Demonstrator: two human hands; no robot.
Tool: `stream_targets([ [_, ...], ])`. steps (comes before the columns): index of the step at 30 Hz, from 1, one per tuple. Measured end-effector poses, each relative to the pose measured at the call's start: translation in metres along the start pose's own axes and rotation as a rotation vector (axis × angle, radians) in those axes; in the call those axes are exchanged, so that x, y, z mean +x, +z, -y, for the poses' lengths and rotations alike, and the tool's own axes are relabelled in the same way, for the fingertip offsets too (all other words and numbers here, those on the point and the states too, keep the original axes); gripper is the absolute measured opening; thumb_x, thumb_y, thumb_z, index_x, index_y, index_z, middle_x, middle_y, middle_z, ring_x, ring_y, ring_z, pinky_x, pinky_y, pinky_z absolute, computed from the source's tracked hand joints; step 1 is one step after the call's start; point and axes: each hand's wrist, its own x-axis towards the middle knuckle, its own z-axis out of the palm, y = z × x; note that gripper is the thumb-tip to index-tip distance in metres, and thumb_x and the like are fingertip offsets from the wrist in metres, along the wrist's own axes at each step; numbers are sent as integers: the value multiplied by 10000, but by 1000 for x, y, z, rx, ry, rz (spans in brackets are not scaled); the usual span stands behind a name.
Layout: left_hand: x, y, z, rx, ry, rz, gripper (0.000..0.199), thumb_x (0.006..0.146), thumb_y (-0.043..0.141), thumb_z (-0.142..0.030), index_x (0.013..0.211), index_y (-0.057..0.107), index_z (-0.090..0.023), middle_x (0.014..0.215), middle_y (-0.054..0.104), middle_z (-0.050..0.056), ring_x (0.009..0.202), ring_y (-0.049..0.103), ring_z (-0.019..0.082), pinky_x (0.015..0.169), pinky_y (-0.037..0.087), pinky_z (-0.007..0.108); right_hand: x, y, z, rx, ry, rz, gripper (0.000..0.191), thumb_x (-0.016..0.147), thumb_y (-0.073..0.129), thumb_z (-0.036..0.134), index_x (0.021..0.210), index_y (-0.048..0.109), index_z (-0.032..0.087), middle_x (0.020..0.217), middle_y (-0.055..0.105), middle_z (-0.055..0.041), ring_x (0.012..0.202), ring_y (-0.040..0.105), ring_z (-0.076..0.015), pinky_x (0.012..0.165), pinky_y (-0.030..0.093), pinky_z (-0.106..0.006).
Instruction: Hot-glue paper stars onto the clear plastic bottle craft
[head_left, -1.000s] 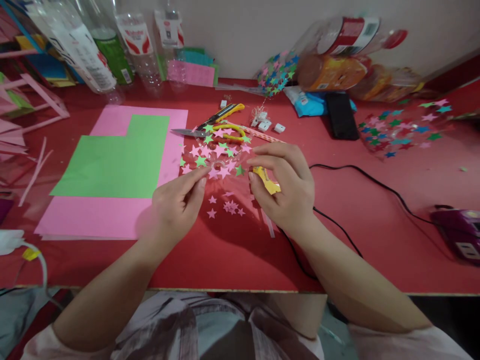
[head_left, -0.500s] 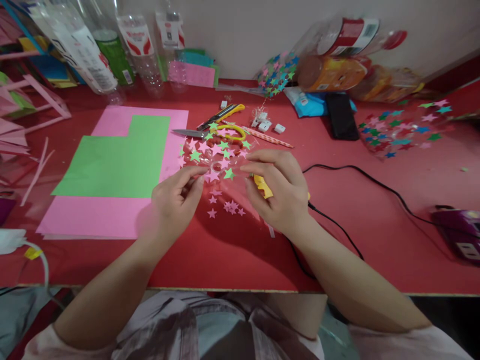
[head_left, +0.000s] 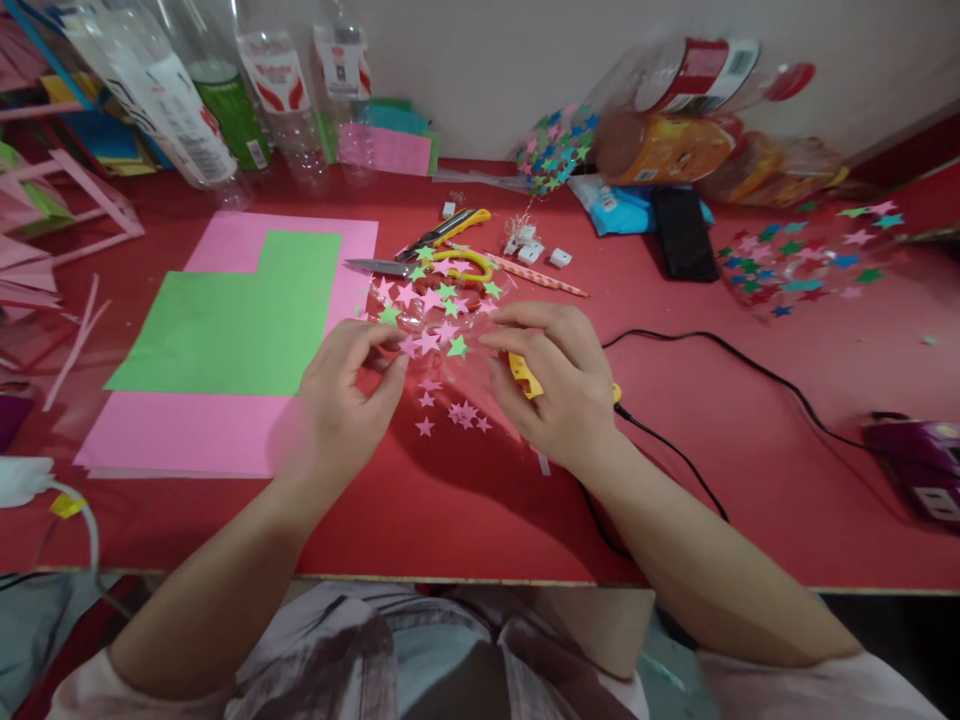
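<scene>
The left hand [head_left: 337,395] curls its fingertips narrowly apart; the right hand's [head_left: 566,375] stand a little wider. Clear plastic [head_left: 432,300], shiny and dotted with pink and green stars [head_left: 457,347], sits between them; whether either pinches its see-through edge, I can't tell.

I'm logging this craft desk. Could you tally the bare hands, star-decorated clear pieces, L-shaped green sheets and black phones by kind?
Bare hands: 2 (left hand, right hand)
Star-decorated clear pieces: 3 (one at the hands, one at the back, one at the right)
L-shaped green sheet: 1
Black phone: 1
Total: 7
</scene>
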Motion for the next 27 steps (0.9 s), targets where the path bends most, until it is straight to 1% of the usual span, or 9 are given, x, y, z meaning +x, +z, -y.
stream_targets([
  [4,1,1,-5,-97,-88,-17,150,788,579,-95,884,624,-202,843,648,-17,699,582,85,707,502,229,0,0,0,-9,-5,4,185,839,545,129,992,567,231,1033,641,-62,957,609,-210,798,460,-368],
  [9,1,4,-1,-246,-238,11,62,775,615,-140,796,613,-198,795,652,-17,723,598,97,675,505,225,0,0,1,-9,5,18,185,841,539,128,988,565,237,1034,639,-56,942,610,-205,796,456,-366],
  [12,2,5,2,-341,-298,48,77,753,617,-129,785,593,-195,775,645,-17,715,602,99,676,515,233,0,0,1,-6,6,15,187,838,546,126,987,565,237,1021,645,-53,937,613,-204,794,454,-364],
  [14,3,7,3,-395,-315,51,114,732,624,-115,798,576,-195,772,639,-20,699,599,91,670,517,229,1,0,1,-7,-1,6,188,834,553,120,981,565,236,1010,648,-50,937,616,-202,792,455,-360],
  [19,6,9,5,-431,-317,33,166,694,625,-85,786,549,-201,726,604,-36,664,582,81,629,501,208,1,0,2,-8,8,17,204,841,539,124,994,568,255,1017,648,-36,955,621,-204,800,453,-365],
  [22,5,8,6,-397,-297,31,149,720,624,-103,805,554,-204,741,618,-31,668,590,85,630,503,211,1,-1,3,-5,15,24,203,842,536,126,996,573,253,1021,646,-38,958,620,-206,802,452,-369],
  [25,4,5,4,-280,-213,14,93,787,577,-126,836,583,-204,791,646,-19,693,604,90,659,505,220,1,-1,2,-7,13,18,188,844,538,130,986,573,248,1013,646,-41,953,620,-205,799,455,-367],
  [27,3,3,2,-155,-131,-9,108,809,550,-121,846,607,-206,820,669,-15,717,616,94,687,505,223,1,-1,2,-13,8,14,181,843,542,133,985,571,242,1016,647,-48,954,618,-206,800,457,-368],
])
